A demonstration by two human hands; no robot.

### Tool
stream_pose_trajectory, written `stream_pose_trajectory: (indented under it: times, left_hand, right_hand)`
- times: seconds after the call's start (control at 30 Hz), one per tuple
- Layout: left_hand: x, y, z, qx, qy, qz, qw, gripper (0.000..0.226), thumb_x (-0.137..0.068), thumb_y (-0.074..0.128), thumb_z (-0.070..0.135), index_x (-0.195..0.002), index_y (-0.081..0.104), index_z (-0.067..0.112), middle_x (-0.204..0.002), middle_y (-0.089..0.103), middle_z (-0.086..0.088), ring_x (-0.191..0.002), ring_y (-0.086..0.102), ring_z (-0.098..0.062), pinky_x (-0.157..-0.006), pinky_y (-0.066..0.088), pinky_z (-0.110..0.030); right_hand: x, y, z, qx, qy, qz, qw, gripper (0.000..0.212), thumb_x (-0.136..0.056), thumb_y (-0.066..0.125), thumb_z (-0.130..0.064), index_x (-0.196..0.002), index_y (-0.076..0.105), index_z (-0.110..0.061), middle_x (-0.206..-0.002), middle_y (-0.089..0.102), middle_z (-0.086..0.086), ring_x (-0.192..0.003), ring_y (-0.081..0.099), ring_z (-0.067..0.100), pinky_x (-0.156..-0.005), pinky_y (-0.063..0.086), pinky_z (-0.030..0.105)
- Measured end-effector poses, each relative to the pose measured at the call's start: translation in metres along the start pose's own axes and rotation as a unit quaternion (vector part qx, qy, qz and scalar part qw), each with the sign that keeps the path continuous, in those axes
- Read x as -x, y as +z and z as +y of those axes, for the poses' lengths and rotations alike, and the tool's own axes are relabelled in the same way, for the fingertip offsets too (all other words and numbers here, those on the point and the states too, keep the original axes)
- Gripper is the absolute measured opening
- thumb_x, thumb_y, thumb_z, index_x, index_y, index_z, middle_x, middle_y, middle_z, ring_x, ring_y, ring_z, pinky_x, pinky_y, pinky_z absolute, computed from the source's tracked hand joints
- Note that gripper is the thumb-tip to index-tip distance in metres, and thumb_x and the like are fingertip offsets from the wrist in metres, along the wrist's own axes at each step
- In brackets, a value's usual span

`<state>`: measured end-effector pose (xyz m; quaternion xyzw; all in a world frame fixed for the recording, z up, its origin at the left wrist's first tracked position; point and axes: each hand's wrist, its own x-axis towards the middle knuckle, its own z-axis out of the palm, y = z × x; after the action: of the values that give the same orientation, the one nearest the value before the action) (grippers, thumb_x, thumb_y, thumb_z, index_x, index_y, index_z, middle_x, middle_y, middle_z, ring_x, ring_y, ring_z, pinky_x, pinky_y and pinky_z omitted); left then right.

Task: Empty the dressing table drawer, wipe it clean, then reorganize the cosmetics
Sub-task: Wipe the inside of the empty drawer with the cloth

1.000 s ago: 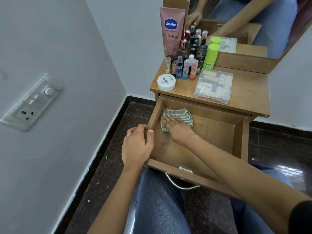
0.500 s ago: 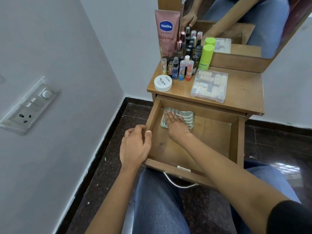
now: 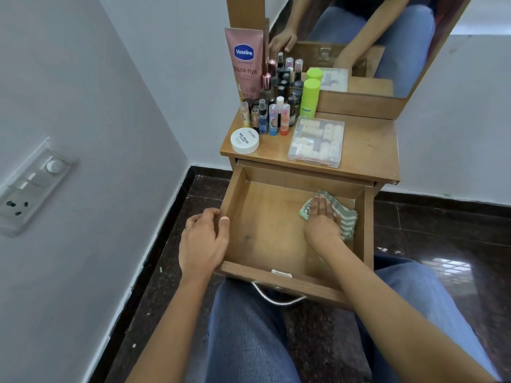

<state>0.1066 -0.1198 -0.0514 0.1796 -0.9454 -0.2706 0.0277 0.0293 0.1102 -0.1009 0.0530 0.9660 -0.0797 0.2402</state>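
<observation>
The left hand curls round the left wall of the open brown wooden drawer. At its right side, the flat right hand presses a green striped cloth. It looks soft and light, so it is best pressed on its middle.

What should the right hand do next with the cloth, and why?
Probably sweep the cloth leftward and forward. The right hand presses it flat at the right of the drawer, a dark spot marks the floor front-left, and the left hand grips the left wall, steadying it.
</observation>
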Motion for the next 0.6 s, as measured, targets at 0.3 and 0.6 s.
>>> stream_pose_trajectory:
  times: [0.3, 0.6]
  left_hand:
    - [-0.001, 0.002, 0.005, -0.003, 0.001, 0.012, 1.0, 0.037, -0.096, 0.041, 0.044, -0.123, 0.058, 0.025, -0.114, 0.064, -0.002, -0.125, 0.045, -0.017, -0.085, 0.05, -0.041]
    - [0.0, 0.0, 0.007, -0.006, -0.002, 0.007, 1.0, 0.037, -0.097, 0.041, 0.043, -0.124, 0.058, 0.024, -0.114, 0.064, -0.002, -0.127, 0.044, -0.016, -0.087, 0.048, -0.042]
  right_hand:
    - [-0.005, -0.007, -0.028, -0.034, -0.084, -0.004, 0.996, 0.071, -0.093, 0.031, -0.006, -0.151, -0.01, -0.006, -0.159, -0.018, 0.011, -0.147, -0.015, 0.027, -0.12, -0.004, 0.038]
    - [-0.014, -0.01, -0.081, -0.009, -0.211, -0.016, 0.977, 0.068, -0.096, 0.032, -0.014, -0.152, -0.008, -0.008, -0.159, -0.015, 0.009, -0.147, -0.014, 0.022, -0.118, -0.009, 0.033]
